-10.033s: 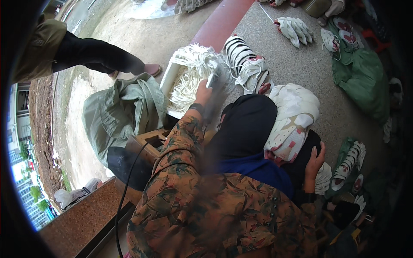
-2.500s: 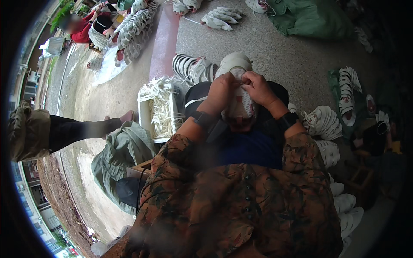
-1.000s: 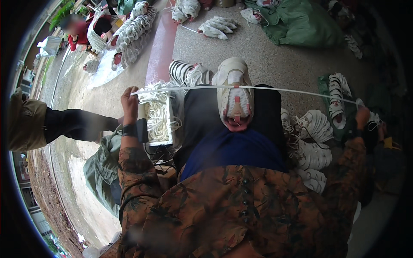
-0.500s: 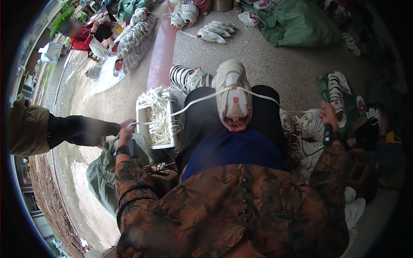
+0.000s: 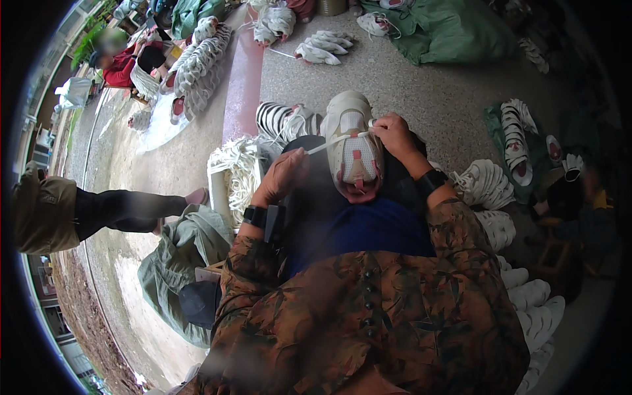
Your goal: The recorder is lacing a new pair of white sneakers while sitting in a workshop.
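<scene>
A white and beige sneaker [image 5: 343, 160] with pink parts rests on my lap between my knees, its toe pointing away from me. A flat white shoelace [image 5: 320, 147] runs across the front of it. My left hand [image 5: 282, 176] is closed on the lace's left part, beside the shoe and above my left knee. At the shoe's right edge, my right hand [image 5: 395, 137] pinches the other part of the lace between thumb and fingers. Left of my knee stands a white box [image 5: 216, 191] heaped with loose white laces [image 5: 242, 181].
Striped white sneakers [image 5: 283, 122] stand beyond my left knee. More white shoes [image 5: 486, 183] line my right side. Green sacks [image 5: 454, 33] lie ahead, and a grey-green cloth sack [image 5: 174, 257] is at my left. Another person [image 5: 125, 59] sits far left; a person's leg [image 5: 125, 207] reaches in nearer.
Both hands have come in from wide apart toward the shoe, and the lace that was stretched out to both sides now spans a short stretch between them.
</scene>
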Demonstrator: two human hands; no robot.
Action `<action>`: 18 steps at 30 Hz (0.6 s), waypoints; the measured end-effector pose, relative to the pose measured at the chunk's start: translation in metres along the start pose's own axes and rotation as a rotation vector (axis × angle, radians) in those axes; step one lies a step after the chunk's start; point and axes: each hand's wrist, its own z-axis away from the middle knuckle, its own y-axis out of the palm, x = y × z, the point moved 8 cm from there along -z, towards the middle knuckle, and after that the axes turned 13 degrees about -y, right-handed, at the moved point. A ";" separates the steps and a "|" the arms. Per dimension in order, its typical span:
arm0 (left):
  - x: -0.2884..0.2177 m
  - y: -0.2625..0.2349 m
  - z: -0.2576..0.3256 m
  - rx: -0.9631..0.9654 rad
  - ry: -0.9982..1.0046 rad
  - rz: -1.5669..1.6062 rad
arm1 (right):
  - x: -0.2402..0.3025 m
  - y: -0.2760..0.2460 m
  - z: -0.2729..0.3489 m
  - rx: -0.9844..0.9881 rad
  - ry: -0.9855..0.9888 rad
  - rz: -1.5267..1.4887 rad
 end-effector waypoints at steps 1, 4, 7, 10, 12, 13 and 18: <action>-0.001 0.008 -0.005 0.011 -0.033 0.004 | -0.015 0.008 0.007 0.006 0.234 -0.244; -0.008 0.030 -0.017 0.072 0.045 0.058 | -0.027 0.028 0.025 -0.107 0.598 -0.779; 0.005 0.038 -0.028 0.028 -0.016 -0.021 | -0.021 0.027 0.024 -0.130 0.495 -0.795; 0.011 0.036 -0.033 0.005 -0.033 -0.025 | -0.027 0.026 0.025 -0.173 0.510 -0.719; 0.011 0.034 -0.033 -0.012 -0.020 -0.050 | -0.026 0.024 0.020 -0.121 0.429 -0.567; 0.012 0.032 -0.033 -0.024 -0.036 -0.016 | -0.023 0.021 0.016 -0.083 0.358 -0.423; 0.006 0.034 -0.028 -0.046 0.049 -0.065 | -0.003 0.021 0.004 0.038 0.114 -0.106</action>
